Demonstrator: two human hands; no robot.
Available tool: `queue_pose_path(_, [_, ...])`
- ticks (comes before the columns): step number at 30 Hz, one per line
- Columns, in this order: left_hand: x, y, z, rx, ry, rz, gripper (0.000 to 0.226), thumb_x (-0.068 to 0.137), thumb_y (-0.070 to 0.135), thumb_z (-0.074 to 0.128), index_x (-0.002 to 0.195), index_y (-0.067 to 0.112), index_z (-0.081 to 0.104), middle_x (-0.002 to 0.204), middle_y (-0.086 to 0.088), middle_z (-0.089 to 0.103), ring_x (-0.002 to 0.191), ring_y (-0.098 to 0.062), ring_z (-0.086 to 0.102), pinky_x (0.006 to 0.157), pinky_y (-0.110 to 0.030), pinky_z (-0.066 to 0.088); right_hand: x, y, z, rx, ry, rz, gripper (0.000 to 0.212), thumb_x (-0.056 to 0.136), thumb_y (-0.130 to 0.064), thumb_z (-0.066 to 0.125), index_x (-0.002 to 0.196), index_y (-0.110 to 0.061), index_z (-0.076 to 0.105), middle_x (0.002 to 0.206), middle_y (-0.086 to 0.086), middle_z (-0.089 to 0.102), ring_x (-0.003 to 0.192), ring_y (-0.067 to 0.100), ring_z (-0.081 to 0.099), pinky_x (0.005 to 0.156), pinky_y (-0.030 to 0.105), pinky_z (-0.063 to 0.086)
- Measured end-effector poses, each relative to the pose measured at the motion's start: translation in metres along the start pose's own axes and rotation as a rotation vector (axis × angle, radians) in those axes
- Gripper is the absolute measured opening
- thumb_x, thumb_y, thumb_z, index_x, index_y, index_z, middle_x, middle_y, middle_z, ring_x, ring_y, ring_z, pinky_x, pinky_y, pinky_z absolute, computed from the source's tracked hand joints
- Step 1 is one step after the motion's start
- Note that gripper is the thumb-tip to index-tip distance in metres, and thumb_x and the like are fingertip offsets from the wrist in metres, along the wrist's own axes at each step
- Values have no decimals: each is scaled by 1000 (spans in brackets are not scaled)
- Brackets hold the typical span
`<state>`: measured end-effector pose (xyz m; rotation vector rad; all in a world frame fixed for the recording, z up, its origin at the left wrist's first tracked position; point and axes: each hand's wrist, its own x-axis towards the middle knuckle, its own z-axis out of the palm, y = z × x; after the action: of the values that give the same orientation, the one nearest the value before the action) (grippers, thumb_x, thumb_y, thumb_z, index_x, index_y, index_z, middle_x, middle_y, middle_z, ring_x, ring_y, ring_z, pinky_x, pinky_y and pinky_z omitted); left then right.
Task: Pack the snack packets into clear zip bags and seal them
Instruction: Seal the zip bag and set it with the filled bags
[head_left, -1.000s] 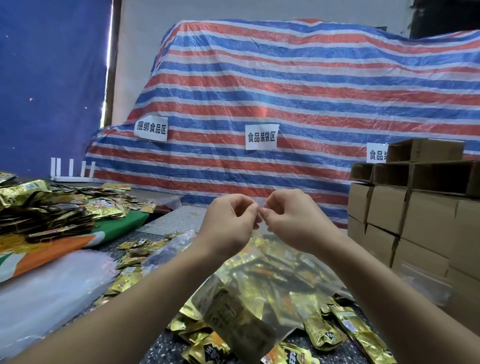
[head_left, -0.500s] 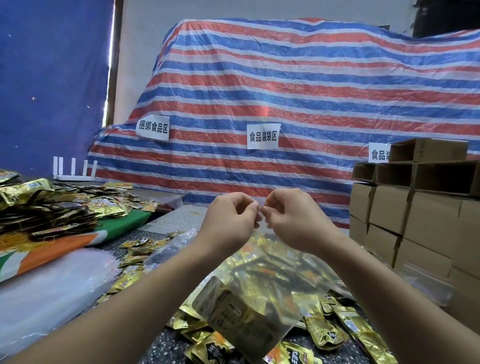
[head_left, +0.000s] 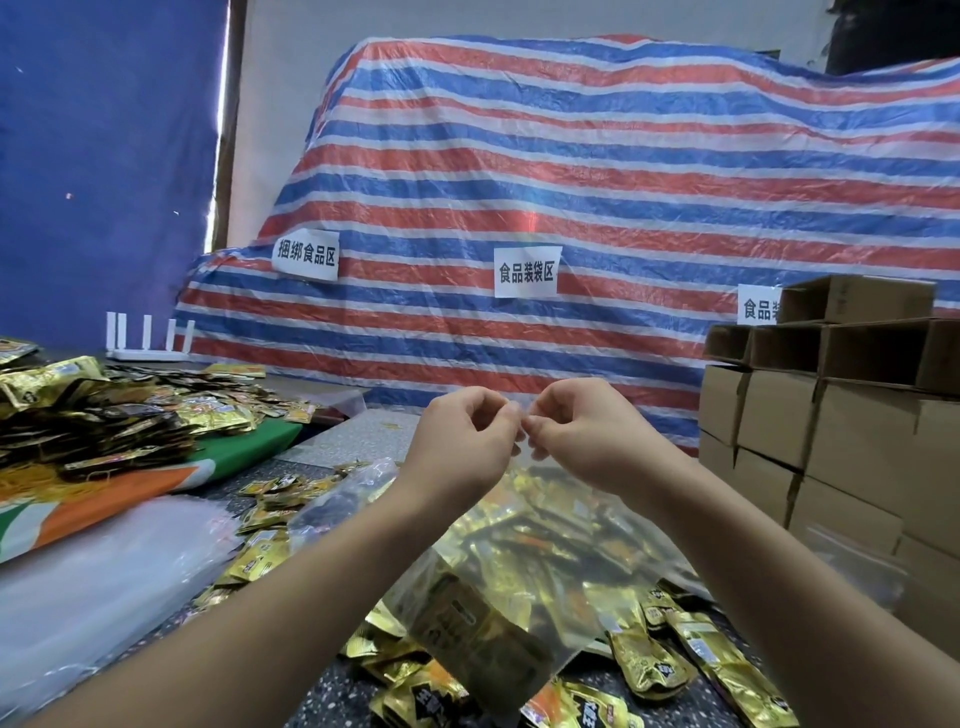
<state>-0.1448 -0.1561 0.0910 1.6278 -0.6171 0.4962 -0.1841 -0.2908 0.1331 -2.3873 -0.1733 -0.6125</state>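
Mid-task: left hand (head_left: 462, 436) and right hand (head_left: 582, 431) pinch the filled zip bag (head_left: 519, 561) top, seal probably unfinished; many loose snack packets (head_left: 649, 670) left on tabletop (head_left: 332, 691).

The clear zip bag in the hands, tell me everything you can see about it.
The zip bag is thin, clear, glossy plastic, wrinkled and catching glare. It hangs in the air above the table, tilted, its top edge pinched between the left hand and the right hand, which meet at the middle of that edge. It is filled with gold and black snack packets, visible through the film. Its lower corner hangs just above loose packets lying on the table. Whether the zip is closed cannot be seen.
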Motion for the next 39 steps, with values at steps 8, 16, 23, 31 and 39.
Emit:
queue_pose_path(8, [1, -5, 2, -11, 18, 32, 21, 95, 18, 63, 78, 13, 74, 68, -4, 71, 64, -17, 65, 65, -34, 55, -1, 2, 2, -71, -13, 1, 17, 96, -29, 65, 82, -22, 69, 80, 0, 71, 76, 15, 66, 60, 27, 51])
queue_pose_path(16, [7, -4, 8, 59, 109, 66, 24, 96, 23, 61, 74, 17, 66, 67, -5, 67, 65, -22, 63, 60, -33, 50, -4, 10, -3, -48, 1, 31, 22, 96, -32, 65, 82, -16, 71, 82, 8, 74, 71, 22, 66, 68, 36, 54])
queue_pose_path(23, [19, -15, -4, 72, 213, 47, 23, 95, 27, 64, 73, 21, 66, 66, 1, 67, 68, -20, 65, 66, -39, 55, -10, 26, -3, -86, 4, 68, 20, 96, -33, 65, 84, -18, 70, 81, 3, 73, 72, 13, 63, 62, 27, 46])
queue_pose_path(31, [25, -17, -9, -2, 179, 36, 25, 96, 24, 63, 72, 18, 67, 62, 3, 67, 55, -10, 60, 59, -31, 53, -10, 29, -5, -5, 16, 52, 15, 94, -30, 68, 81, -21, 72, 76, 0, 73, 73, 12, 68, 61, 24, 47])
queue_pose_path(39, [29, -22, -23, 51, 229, 39, 26, 97, 26, 61, 74, 16, 67, 64, 1, 65, 54, -4, 55, 52, -23, 48, -14, 29, -11, -62, 26, 28, 15, 95, -30, 66, 89, -19, 74, 81, -3, 71, 80, 12, 66, 69, 27, 51])
